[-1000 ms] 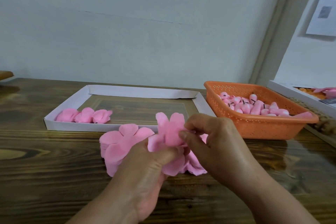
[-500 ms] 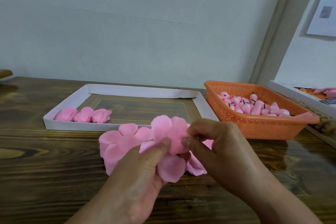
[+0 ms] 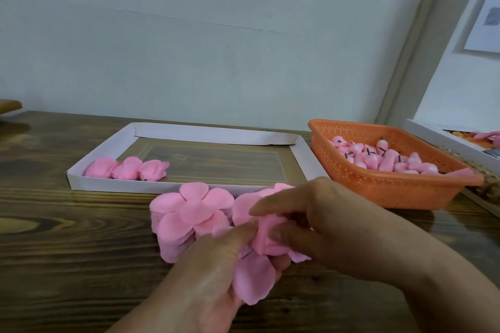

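A: Head view. Location of the pink petal piece point(image 3: 266, 238)?
B: Held off the wooden table point(image 3: 67, 238), low centre, between both hands. Crumpled at the middle; one lobe hanging down below the fingers.
A: Left hand point(image 3: 213, 273)?
B: Gripping from below. Thumb laid against the piece's upper edge, remaining fingers curled underneath, mostly hidden by fabric.
A: Right hand point(image 3: 332, 227)?
B: Pinching the same piece from the right side. Forefinger stretched nearly straight across the top, thumb pressed in beneath it, other fingers tucked behind.
A: Surroundings?
B: Just left of the hands: stack of flat pink petal cutouts point(image 3: 189, 213) on the table, partly overlapped in view by the held piece; contact not resolvable. Behind that, shallow white cardboard tray point(image 3: 216, 132), with three folded pink flowers point(image 3: 127, 169) lined up in its near left corner. Right of the tray, just beside it: orange perforated basket point(image 3: 378, 189), holding pink buds point(image 3: 378, 162) with dark stems. Far right edge: second white tray point(image 3: 427, 130), contents cut off, only pink and orange patches legible.
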### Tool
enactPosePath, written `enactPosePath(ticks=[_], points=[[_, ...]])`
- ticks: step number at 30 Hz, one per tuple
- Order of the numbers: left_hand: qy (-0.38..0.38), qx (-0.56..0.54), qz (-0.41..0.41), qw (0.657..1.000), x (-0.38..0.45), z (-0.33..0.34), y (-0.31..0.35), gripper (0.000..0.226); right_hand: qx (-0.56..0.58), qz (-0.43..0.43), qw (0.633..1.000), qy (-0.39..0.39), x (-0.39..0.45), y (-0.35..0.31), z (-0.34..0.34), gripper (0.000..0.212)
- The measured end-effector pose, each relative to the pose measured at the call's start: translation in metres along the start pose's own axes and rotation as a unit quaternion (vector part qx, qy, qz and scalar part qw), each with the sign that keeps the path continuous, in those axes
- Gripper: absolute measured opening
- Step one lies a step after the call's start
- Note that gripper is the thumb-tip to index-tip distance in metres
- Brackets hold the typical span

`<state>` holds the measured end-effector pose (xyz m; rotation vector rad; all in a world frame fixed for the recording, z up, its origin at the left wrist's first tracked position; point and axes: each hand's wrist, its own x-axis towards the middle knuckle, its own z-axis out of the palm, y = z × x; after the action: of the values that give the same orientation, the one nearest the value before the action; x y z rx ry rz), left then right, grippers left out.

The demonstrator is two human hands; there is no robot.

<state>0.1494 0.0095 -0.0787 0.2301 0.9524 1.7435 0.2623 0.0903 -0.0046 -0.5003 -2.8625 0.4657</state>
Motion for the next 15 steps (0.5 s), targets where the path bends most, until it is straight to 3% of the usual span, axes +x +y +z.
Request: enactPosePath(ticks=[4,7,9,12,15], points=[[-0.032,0.033,0.038,0.998,0.005,-0.004,-0.002,0.025,0.010,0.009,1.000,-0.003,0.004,0.005,0.002,0.013],[-0.009,0.044,0.021,0.999,0.010,-0.008,-0.001,0.028,0.041,0.028,0.999,0.015,0.004,0.010,0.006,0.010],[-0.023,0.111,0.023,0.993,0.011,-0.012,-0.001,0.017,0.059,0.037,0.997,0.025,0.004,0.012,0.008,0.010],[-0.040,0.231,0.058,0.970,0.012,-0.020,-0.004,0.039,0.088,0.046,0.995,0.031,0.006,0.014,0.012,0.008],[-0.047,0.258,0.091,0.961,0.010,-0.021,-0.004,0.021,0.129,0.060,0.989,0.028,0.007,0.015,0.014,0.008]])
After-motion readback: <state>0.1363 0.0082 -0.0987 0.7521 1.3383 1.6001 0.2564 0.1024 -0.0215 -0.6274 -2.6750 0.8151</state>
